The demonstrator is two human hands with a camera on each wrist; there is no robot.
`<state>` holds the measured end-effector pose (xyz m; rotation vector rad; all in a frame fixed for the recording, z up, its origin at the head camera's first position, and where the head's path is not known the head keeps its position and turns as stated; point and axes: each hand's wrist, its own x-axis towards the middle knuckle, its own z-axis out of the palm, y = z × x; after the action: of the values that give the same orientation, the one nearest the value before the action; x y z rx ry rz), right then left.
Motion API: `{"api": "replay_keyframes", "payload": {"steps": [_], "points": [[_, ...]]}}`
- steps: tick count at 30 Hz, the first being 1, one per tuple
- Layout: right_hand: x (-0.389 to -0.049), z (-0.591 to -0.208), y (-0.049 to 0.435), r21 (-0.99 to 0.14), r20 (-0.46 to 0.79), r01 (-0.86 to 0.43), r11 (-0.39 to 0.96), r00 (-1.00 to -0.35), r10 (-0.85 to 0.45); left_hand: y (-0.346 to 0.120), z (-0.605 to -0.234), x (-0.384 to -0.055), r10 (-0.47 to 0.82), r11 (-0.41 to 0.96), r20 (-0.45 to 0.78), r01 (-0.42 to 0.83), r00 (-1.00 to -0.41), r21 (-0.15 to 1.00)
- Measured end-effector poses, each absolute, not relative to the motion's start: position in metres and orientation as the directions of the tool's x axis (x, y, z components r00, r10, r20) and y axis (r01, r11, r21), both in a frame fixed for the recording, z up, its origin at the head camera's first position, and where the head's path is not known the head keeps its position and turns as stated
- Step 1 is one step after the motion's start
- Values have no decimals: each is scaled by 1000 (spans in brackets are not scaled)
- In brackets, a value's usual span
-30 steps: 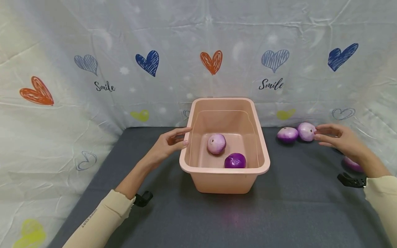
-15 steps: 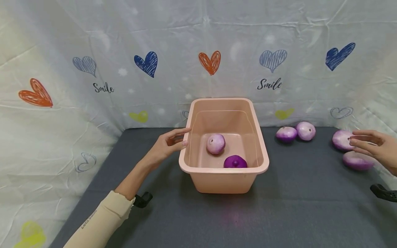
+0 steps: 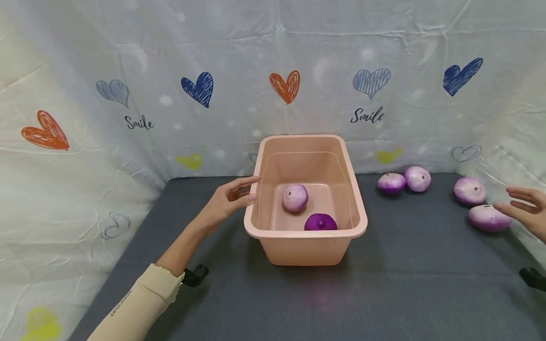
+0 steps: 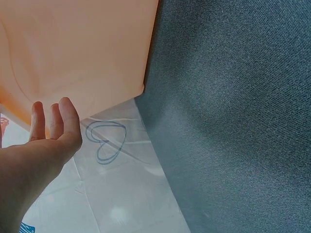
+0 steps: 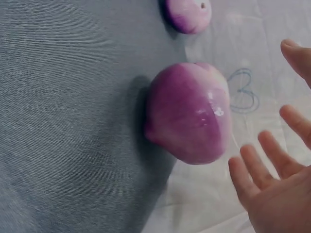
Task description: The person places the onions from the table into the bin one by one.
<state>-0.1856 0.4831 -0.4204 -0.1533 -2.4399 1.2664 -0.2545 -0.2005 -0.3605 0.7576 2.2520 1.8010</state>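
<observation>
A peach plastic tub (image 3: 304, 234) stands on the dark tabletop. Inside it lie a pale red onion (image 3: 295, 197) and a deep purple onion (image 3: 320, 222), partly hidden by the front rim. My left hand (image 3: 226, 203) rests its fingertips against the tub's left rim, the fingers loosely bent. At the far right, my right hand (image 3: 529, 213) is spread beside an elongated red onion (image 3: 488, 218) with nothing between thumb and fingers. The right wrist view shows this onion (image 5: 189, 116) large, left of the fingertips. Another onion (image 3: 469, 191) sits just behind it.
Two more red onions, one oval (image 3: 391, 183) and one rounder (image 3: 417, 179), lie side by side near the table's back edge, right of the tub. A white curtain (image 3: 230, 52) printed with hearts hangs behind the dark table (image 3: 273, 303).
My right hand has moved right, away from the rear pair of onions and past the right-hand onions, and its fingers have spread. My left hand stays at the tub's rim.
</observation>
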Motion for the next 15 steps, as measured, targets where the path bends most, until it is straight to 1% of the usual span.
{"api": "replay_keyframes", "payload": {"steps": [4, 9, 11, 15], "points": [[-181, -421, 475, -789, 195, 18, 614, -940, 279, -200, -361, -255, 480, 147, 184, 286, -858, 947], [-179, -422, 469, -812, 82, 98, 575, -957, 279, -200, -362, -256, 485, 142, 186, 287, -854, 947], [-179, -425, 468, -809, 71, 111, 577, -956, 284, -201, -362, -256, 487, 139, 189, 289, -853, 947], [-181, -432, 470, -793, 80, 98, 601, -962, 262, -201, -362, -256, 487, 141, 184, 285, -854, 948]]}}
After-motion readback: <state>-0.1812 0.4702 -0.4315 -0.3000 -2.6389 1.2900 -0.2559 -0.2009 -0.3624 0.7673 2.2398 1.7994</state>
